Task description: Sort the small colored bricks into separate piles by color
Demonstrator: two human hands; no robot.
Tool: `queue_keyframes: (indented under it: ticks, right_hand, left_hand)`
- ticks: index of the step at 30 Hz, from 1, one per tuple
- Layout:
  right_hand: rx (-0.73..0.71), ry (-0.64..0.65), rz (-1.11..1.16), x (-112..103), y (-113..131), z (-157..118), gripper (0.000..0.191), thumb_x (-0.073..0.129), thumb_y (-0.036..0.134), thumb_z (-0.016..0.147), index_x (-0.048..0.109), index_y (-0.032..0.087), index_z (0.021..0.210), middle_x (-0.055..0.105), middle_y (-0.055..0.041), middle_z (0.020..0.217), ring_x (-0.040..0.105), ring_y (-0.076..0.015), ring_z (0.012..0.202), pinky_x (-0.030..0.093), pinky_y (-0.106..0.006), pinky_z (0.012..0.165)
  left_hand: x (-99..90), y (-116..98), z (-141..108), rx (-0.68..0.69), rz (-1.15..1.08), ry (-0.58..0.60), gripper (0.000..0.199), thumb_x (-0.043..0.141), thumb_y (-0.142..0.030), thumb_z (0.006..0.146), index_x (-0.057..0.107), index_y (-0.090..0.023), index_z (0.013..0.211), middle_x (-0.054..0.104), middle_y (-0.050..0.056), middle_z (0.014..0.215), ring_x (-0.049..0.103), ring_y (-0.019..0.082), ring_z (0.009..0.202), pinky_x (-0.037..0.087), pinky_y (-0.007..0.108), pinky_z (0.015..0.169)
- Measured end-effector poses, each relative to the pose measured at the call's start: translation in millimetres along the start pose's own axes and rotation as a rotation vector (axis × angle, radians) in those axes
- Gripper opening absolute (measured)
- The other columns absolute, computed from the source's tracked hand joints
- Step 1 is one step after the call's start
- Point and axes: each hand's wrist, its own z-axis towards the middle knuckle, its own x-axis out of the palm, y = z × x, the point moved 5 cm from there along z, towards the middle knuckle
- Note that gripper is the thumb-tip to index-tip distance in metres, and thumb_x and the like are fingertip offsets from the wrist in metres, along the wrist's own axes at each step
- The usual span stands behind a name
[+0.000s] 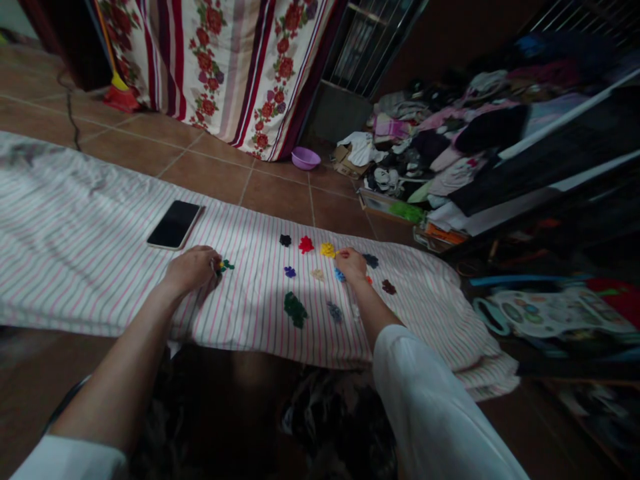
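Note:
On a striped cloth [250, 300] lie small piles of coloured pieces. My left hand [194, 269] is closed around something with a bit of yellow, beside a small green piece [227, 265]. At the right edge of the yellow pile [327, 249], my right hand [351, 263] pinches with its fingertips; a small yellow bit shows there. Near it are a red pile [306, 245], a black pile [285, 240], a light blue pile [339, 275] and a beige pile [317, 274]. A larger dark green pile [295, 309] and a grey pile [334, 311] lie closer to me.
A phone [175, 225] rests on the cloth at the left. Dark blue pieces [371, 261] and brown pieces [389, 287] sit right of my right hand. Beyond are a purple basin [305, 158], a flowered curtain [225, 73] and heaped clothes [440, 133].

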Motion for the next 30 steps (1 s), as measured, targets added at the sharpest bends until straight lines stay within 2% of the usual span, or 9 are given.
queue_keyframes:
  ticks: [9,15,21,26,30]
  right_hand:
    - [-0.004,0.047,0.056,15,-5,12,0.029,0.052,0.021,0.08,0.072,0.018,0.101,0.073,-0.0068,0.097,0.066,-0.018,0.088,0.048,-0.025,0.081]
    - [-0.111,0.018,0.155,17,-6,6,0.037,0.045,0.018,0.082,0.071,0.016,0.109,0.072,-0.0087,0.103,0.066,-0.0183,0.094,0.049,-0.029,0.088]
    - [-0.083,0.024,0.246,19,-9,4,0.04,0.045,0.016,0.079,0.069,0.017,0.111,0.072,-0.0076,0.104,0.066,-0.017,0.097,0.049,-0.03,0.091]
    - [-0.056,0.0,0.239,15,-7,4,0.043,0.042,0.012,0.077,0.066,0.014,0.113,0.07,-0.0083,0.105,0.064,-0.0176,0.098,0.046,-0.031,0.095]
    - [-0.104,-0.069,0.182,3,5,-3,0.042,0.041,0.01,0.075,0.067,0.013,0.108,0.069,-0.0098,0.104,0.062,-0.0202,0.1,0.044,-0.034,0.098]
  left_hand:
    - [-1.9,-2,-1,-0.015,-0.014,-0.009,0.036,0.038,-0.017,0.087,0.069,-0.02,0.104,0.065,0.007,0.122,0.062,0.021,0.11,0.048,0.035,0.097]
    - [0.8,-1,0,0.01,-0.038,-0.029,0.034,0.039,-0.018,0.086,0.069,-0.02,0.1,0.066,0.007,0.12,0.062,0.022,0.11,0.048,0.035,0.098]
    - [1.8,0,1,0.01,-0.031,-0.04,0.034,0.037,-0.02,0.089,0.069,-0.021,0.1,0.067,0.005,0.119,0.062,0.021,0.11,0.047,0.032,0.098]
    - [0.3,-1,0,0.017,-0.003,-0.028,0.034,0.036,-0.021,0.09,0.069,-0.021,0.1,0.066,0.006,0.118,0.062,0.02,0.11,0.047,0.031,0.096]
    - [0.9,-1,0,0.016,-0.036,-0.018,0.035,0.037,-0.02,0.089,0.07,-0.02,0.1,0.065,0.007,0.119,0.059,0.021,0.114,0.046,0.033,0.099]
